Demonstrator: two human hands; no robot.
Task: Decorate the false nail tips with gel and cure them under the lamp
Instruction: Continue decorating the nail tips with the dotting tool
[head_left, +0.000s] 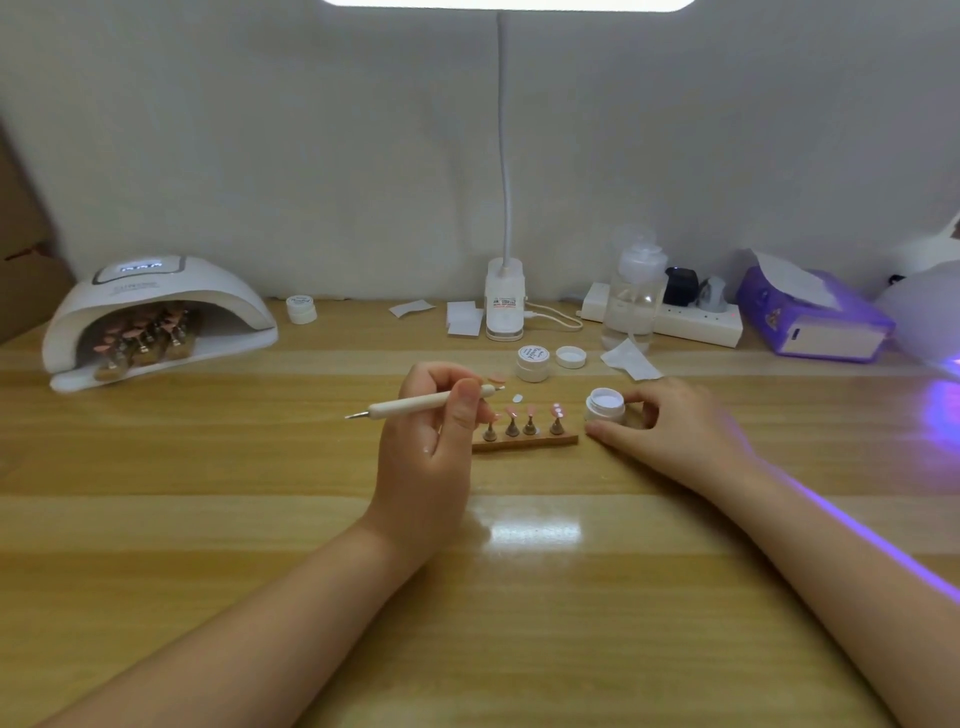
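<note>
1. Left hand: fingers curled, gripping a white dotting pen held crosswise.
2. Right hand: fingertips pinching an open gel jar on the surface.
3. Nail tips stand on a wooden holder, between both hands, just beside the jar.
4. Curing lamp sits far left, well apart.

Bare wooden table lies open in front of the wooden nail stand, between the two forearms. Just behind the stand, a closed jar, a loose lid and a wipe crowd the way back. The curing lamp blocks the far left, its mouth filled with more stands. A wide bare strip runs between lamp and stand. Bottle, power strip and tissue box line the right rear.
</note>
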